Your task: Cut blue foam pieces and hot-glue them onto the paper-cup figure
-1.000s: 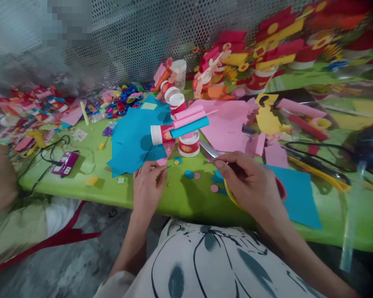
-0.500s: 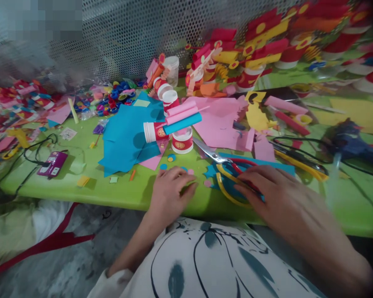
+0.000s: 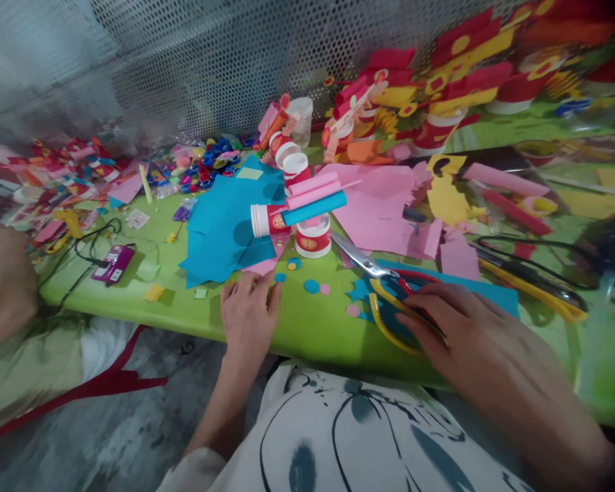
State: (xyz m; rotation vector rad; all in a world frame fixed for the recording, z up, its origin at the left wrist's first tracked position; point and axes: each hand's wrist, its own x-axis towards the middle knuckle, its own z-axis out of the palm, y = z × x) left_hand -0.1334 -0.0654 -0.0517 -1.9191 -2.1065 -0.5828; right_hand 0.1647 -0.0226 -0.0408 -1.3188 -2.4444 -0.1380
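My right hand [image 3: 461,328] grips the handles of a pair of scissors [image 3: 359,256], one loop yellow and one red. The blades point away to the left, partly open, near a red and white paper cup [image 3: 313,239]. My left hand [image 3: 250,304] rests at the table's front edge with its fingers reaching down to the surface and the thumb apart. It is next to a blue paper sheet [image 3: 210,229]. Small blue dots [image 3: 311,286] and pink dots [image 3: 352,310] lie between my hands. Rolled pink paper [image 3: 312,191] and a blue roll [image 3: 315,208] sit across the cups.
Pink paper [image 3: 374,205] and yellow scraps [image 3: 447,195] lie beyond the scissors. A utility knife [image 3: 536,283] and a black cord are at right. A purple box with a cable [image 3: 113,264] lies left. Another person's hand [image 3: 10,273] is at far left. Finished-looking paper figures [image 3: 369,96] stand behind.
My left hand has moved left and now covers the spot of the orange strip. The scissors stay in my right hand. The view has shifted a little left.
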